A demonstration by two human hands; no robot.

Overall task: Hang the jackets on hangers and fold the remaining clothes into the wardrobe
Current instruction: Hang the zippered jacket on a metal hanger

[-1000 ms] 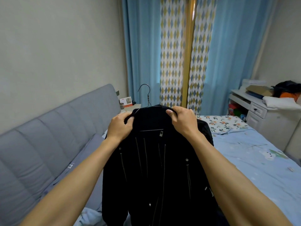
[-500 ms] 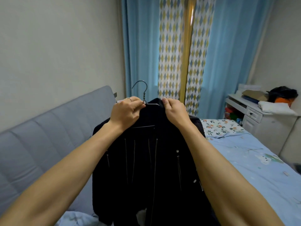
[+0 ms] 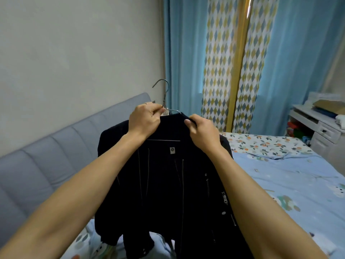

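The black jacket [image 3: 168,184] hangs at frame centre on a wire hanger [image 3: 164,98], above the bed [image 3: 289,184]. The left hand [image 3: 145,120], at 11 o'clock of the collar, pinches the hanger's neck and the collar. The right hand [image 3: 202,132], at 1 o'clock, curls its fingers on the collar edge.

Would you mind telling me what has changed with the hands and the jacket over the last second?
The left hand moved from the collar up to pinch the hanger at its neck, and the black jacket rose slightly. The right hand stays gripping the collar; the jacket still hangs over the bed.
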